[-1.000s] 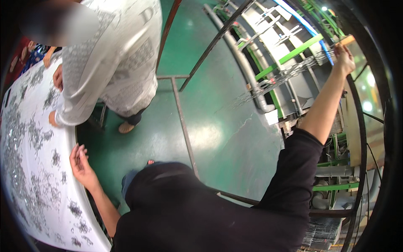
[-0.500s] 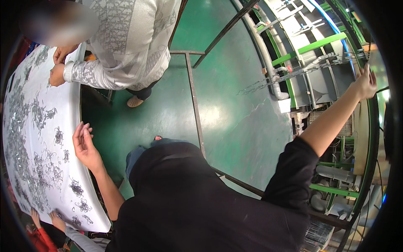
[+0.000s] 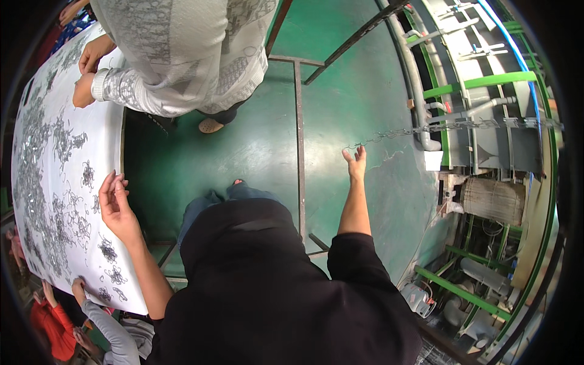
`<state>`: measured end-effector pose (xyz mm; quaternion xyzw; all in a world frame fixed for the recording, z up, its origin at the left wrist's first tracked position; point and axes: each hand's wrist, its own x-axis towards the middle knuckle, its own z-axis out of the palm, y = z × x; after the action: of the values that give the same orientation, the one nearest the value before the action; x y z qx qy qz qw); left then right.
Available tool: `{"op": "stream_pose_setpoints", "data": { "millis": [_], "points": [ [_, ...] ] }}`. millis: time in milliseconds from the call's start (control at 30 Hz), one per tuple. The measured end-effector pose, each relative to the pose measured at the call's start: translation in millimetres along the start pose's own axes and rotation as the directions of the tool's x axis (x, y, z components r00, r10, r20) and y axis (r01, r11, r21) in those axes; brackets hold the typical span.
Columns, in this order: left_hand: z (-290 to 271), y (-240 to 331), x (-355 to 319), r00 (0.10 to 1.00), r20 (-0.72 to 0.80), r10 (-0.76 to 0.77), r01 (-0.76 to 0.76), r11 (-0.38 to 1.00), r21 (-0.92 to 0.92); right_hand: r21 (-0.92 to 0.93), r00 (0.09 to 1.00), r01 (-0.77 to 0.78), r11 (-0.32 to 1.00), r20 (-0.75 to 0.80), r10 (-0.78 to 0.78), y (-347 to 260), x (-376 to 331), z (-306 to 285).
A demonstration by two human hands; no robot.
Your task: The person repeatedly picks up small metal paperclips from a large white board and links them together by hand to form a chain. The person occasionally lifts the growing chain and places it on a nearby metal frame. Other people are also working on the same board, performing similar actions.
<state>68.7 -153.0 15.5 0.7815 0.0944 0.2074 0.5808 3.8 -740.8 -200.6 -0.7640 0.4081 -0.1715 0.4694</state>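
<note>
Head view: one hand on the printed fabric, the other out by the chain.

Left hand (image 3: 115, 204) rests with loose, spread fingers on the near edge of the white fabric with the grey floral print (image 3: 58, 182), which fills the left side. It isn't gripping anything. Right hand (image 3: 356, 163) is stretched out open, fingertips just under the free end of the metal chain (image 3: 426, 129) that runs right to the green-railed machine (image 3: 486, 109). Can't tell if it's actually touching. A co-worker in a patterned white top (image 3: 182, 55) pinches the far edge. My guess at the risk: with only a flat palm on it, the cloth could slide or bunch if the others tug, and those open fingers could catch in the chain links.
</note>
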Motion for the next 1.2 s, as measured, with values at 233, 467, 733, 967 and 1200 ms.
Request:
{"op": "stream_pose_setpoints", "data": {
  "millis": [233,467,733,967,1200],
  "points": [
    [8.6,3.8,-15.3,0.998,-0.052,-0.03,0.032,0.999,0.041,0.216,0.96,-0.141,0.966,0.269,0.08,-18.8,24.8,30.1],
    [29.5,8.5,-17.4,0.998,-0.043,-0.042,0.044,0.999,0.03,0.347,0.968,-0.06,0.936,0.249,-0.03,-13.8,42.2,26.1],
    [46.8,2.8,-15.3,0.998,0.055,-0.016,0.017,1.0,-0.019,0.283,0.989,-0.025,0.959,0.149,-0.018,-4.2,35.9,8.3],
    [79.1,24.1,-34.4,0.958,0.282,0.051,-0.058,0.998,0.015,-0.044,0.824,-0.024,0.999,0.565,0.045,-53.2,-31.8,22.7],
    [106.3,54.2,-43.0,0.744,0.613,0.265,-0.278,0.957,-0.076,0.236,-0.003,0.145,0.961,0.971,-0.238,-224.7,-186.2,115.5]
  ]
}}
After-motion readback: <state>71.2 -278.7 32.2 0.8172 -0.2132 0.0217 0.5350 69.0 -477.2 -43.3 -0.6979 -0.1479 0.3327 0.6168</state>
